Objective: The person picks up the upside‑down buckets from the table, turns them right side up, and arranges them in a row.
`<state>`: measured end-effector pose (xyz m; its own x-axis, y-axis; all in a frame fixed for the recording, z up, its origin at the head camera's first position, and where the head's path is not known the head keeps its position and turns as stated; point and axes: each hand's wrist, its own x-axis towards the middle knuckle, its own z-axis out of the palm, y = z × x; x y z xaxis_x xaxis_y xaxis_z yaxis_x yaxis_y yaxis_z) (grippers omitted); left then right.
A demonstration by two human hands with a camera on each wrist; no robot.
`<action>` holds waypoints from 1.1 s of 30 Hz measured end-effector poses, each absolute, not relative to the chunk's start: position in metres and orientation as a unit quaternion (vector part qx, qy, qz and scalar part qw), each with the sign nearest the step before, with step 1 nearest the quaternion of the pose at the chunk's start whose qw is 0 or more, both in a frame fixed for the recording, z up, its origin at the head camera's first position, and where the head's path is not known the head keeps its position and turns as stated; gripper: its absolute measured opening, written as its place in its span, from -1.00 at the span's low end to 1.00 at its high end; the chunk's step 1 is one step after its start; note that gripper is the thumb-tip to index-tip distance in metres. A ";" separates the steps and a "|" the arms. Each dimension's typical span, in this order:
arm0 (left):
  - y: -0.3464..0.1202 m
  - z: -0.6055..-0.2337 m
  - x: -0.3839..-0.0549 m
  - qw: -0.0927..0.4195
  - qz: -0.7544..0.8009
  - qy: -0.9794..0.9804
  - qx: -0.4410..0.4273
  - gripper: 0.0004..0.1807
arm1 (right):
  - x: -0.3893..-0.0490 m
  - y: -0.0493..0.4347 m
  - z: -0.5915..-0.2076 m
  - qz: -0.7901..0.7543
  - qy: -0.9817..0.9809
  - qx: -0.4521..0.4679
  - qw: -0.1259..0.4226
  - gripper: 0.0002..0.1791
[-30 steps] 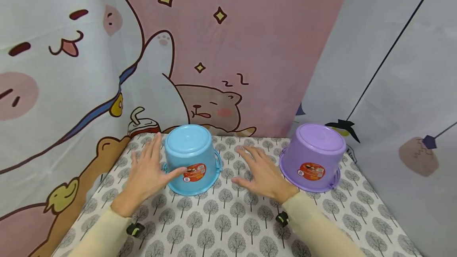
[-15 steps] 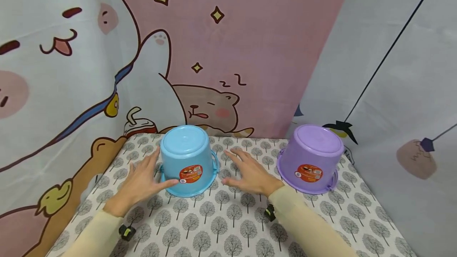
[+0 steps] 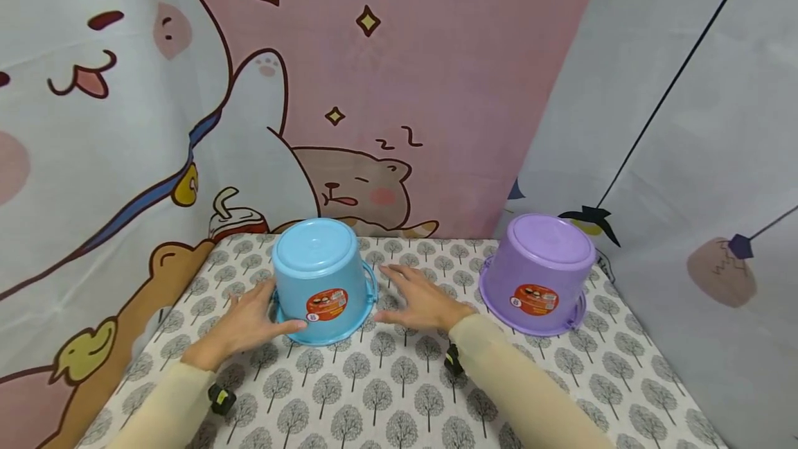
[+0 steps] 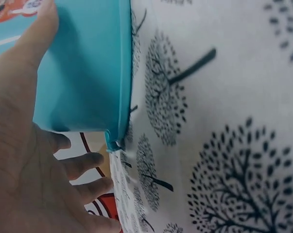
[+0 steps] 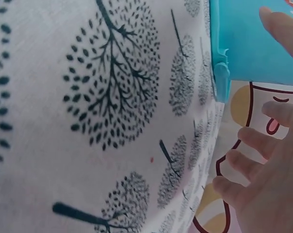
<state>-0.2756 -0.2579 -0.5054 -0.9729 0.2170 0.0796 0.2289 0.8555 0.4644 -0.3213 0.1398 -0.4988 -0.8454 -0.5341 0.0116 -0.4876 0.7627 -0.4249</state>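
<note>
A light blue bucket (image 3: 318,276) stands upside down on the table, its base up and a red label facing me. My left hand (image 3: 246,321) is at its left side, fingers spread, with the thumb across the lower front. In the left wrist view the thumb lies over the blue wall; whether it touches cannot be told. My right hand (image 3: 424,302) is spread to the right of the bucket, near its handle (image 3: 370,283). The right wrist view shows a gap between the right fingers (image 5: 253,141) and the handle hinge (image 5: 221,80).
A purple bucket (image 3: 542,276), also upside down, stands at the right, beyond my right forearm. The tablecloth (image 3: 374,393) is white with grey trees. Cartoon-printed curtains (image 3: 436,75) rise behind and at both sides of the table.
Both hands have closed in on the blue bucket, the right one moving left towards its handle and the left lower along its side. The view has shifted slightly; both buckets stay put.
</note>
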 end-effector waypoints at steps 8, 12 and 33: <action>-0.269 -0.512 -0.276 -0.023 -0.261 -0.958 -0.117 0.56 | -0.331 0.128 -0.507 -0.226 0.928 -0.281 0.095 0.28; -0.274 -0.516 -0.277 -0.025 -0.264 -0.957 -0.119 0.56 | -0.335 0.121 -0.509 -0.238 0.923 -0.282 0.112 0.33; -0.267 -0.520 -0.289 -0.024 -0.327 -0.933 -0.150 0.43 | -0.346 0.113 -0.515 -0.275 0.902 -0.305 0.132 0.37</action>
<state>-0.2889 -0.2668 -0.5196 -0.9540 0.2949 0.0533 0.2638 0.7419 0.6165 -0.3464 0.1133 -0.5154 -0.7788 -0.6233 -0.0701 -0.4783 0.6625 -0.5765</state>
